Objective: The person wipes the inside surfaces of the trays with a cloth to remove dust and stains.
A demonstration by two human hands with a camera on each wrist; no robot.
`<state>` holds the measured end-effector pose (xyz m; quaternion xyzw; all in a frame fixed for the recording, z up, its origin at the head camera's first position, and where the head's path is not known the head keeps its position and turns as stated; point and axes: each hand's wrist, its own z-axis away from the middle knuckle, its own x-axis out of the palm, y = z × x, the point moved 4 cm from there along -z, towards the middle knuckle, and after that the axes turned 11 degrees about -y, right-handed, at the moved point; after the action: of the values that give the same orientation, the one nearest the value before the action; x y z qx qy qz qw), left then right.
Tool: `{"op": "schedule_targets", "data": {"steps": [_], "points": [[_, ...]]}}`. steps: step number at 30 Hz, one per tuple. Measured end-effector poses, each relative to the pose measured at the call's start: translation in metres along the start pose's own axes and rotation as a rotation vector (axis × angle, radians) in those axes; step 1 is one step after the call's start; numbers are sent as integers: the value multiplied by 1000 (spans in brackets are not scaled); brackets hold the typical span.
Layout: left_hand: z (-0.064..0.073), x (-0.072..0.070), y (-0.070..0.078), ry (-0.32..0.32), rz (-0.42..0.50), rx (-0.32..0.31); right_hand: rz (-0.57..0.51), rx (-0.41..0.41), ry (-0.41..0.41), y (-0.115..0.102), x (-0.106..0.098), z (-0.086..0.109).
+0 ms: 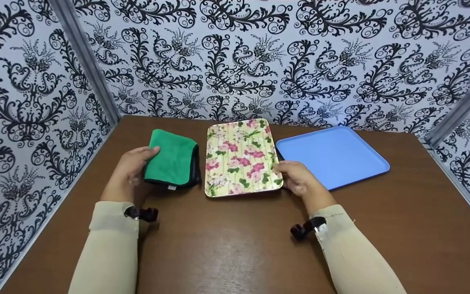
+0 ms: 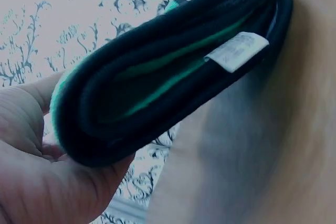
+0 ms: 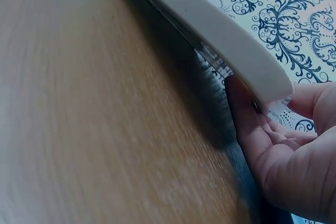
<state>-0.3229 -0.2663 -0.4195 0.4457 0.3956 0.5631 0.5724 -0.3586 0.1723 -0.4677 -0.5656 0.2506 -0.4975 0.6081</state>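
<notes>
My left hand (image 1: 133, 163) grips the left side of a folded cloth (image 1: 171, 157), green on top with a dark edging. In the left wrist view the dark layers of the folded cloth (image 2: 157, 77) show end-on, with a white label (image 2: 239, 51) sticking out. At the middle of the table, a floral tray (image 1: 241, 159) in yellow, pink and green is pinched at its right edge by my right hand (image 1: 298, 177). Seen from the right wrist, the tray's pale rim (image 3: 220, 30) slants above the tabletop, thumb and fingers on either side of its corner.
A plain blue tray (image 1: 335, 157) lies at the right, just behind my right hand. The brown wooden table (image 1: 227, 245) ends at the back against a wall (image 1: 243, 61) with black scroll patterns. Similar patterned panels stand at both sides.
</notes>
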Motion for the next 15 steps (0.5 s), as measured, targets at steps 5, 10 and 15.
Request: {"op": "schedule_targets", "data": {"steps": [5, 10, 15], "points": [[1, 15, 6, -36, 72, 48, -50, -4, -19, -1, 2, 1], [0, 27, 8, -58, 127, 78, -90, -6, -46, -2, 2, 2], [4, 33, 11, -46, 135, 82, -135, -4, -88, -3, 3, 3]]}}
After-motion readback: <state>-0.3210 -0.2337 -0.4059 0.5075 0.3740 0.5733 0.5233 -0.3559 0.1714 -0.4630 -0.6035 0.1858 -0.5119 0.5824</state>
